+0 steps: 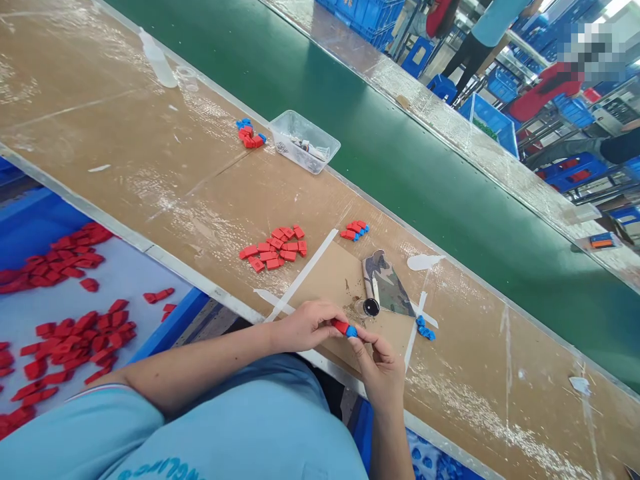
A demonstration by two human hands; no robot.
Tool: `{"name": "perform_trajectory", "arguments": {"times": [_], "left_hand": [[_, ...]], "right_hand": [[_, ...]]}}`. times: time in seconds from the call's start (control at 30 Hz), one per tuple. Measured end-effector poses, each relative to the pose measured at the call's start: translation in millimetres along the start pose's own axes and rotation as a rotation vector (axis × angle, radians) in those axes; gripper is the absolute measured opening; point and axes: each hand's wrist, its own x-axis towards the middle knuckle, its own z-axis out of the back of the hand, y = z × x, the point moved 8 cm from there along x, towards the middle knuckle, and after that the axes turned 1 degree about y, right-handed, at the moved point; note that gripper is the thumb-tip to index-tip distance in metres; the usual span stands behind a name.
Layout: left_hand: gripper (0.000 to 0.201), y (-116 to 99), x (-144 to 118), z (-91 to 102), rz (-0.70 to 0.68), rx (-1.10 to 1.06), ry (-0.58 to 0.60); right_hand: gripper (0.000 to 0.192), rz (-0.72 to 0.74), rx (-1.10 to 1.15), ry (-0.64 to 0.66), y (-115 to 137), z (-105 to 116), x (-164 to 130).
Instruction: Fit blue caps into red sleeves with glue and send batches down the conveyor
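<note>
Near the table's front edge, my left hand (306, 326) pinches a small red plastic piece (339, 325). A small blue plastic piece (352, 331) sits at its right end, gripped between the thumb and fingers of my right hand (381, 367). The two pieces touch; whether they are locked together I cannot tell. Just beyond my hands lie a camouflage cloth (393, 287) and a small round pot with a black top (371, 307). Loose blue pieces (425, 328) lie to the right, and a pile of red pieces (276, 248) to the left.
Red pieces with blue ends (355, 230) lie beyond the cardboard sheet. Farther off are another red and blue cluster (250, 137), a clear plastic tub (300, 163) and a white bottle (159, 63). A blue bin (165, 333) of red pieces stands left; a green conveyor (400, 167) runs behind.
</note>
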Motion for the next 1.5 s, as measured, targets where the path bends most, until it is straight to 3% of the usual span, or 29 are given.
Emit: {"name": "perform_trajectory", "arguments": {"times": [0.3, 0.47, 0.63, 0.7, 0.8, 0.9, 1.0, 1.4, 1.5], "left_hand": [[0.014, -3, -2, -7.4, -0.076, 0.019, 0.103], [0.013, -2, 1, -7.6, -0.059, 0.001, 0.109], [0.021, -1, 0, -13.7, -0.004, 0.114, 0.239], [0.024, -5, -3, -15.8, -0.025, 0.172, 0.286], [0.025, -16, -8, -23.1, -0.080, 0.170, 0.355], [0.018, -31, -14, -36.5, -0.131, 0.064, 0.418], [0.017, -43, -20, -50.7, -0.146, -0.033, 0.480], [0.021, -42, -22, -63.8, -0.099, -0.136, 0.532], [0.017, -39, -9, -54.7, -0.058, -0.036, 0.556]], "right_hand": [[0.018, 0.041, -0.016, 0.086, 4, -4, 1], [0.020, 0.000, 0.041, 0.013, -7, -4, -4], [0.025, -0.053, 0.171, -0.055, -15, -5, -9], [0.024, -0.035, 0.165, -0.014, -10, -6, -9], [0.025, 0.135, 0.065, 0.013, 17, -3, -12], [0.040, 0.329, -0.017, 0.022, 49, -5, -20], [0.051, 0.391, -0.047, 0.117, 65, -20, -29], [0.048, 0.350, 0.093, 0.240, 60, -29, -31], [0.060, 0.332, 0.219, 0.241, 49, -11, -22]]}}
